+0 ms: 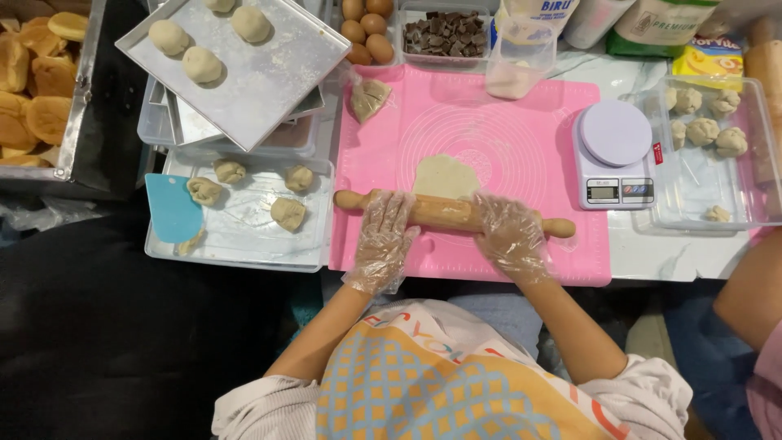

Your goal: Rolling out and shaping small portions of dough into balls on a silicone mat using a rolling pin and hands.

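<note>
1. Head view, the grip: both hands wear thin clear plastic gloves and press flat on a wooden rolling pin. The left hand lies palm down over the pin's left part with fingers spread, not curled round it; the right hand lies likewise over the right part.
2. The pin lies crosswise on a pink silicone mat, its two handles sticking out past the hands.
3. A flattened piece of dough lies on the mat, touching the pin's far side.
4. Left of the mat, a clear tray holds several folded dough pieces and a blue scraper.
5. Above it, a tilted metal sheet carries round dough balls.
6. Right of the mat stands a small kitchen scale, and beyond it a clear tub with rough dough lumps.
7. Eggs and chocolate chunks sit at the far edge.
</note>
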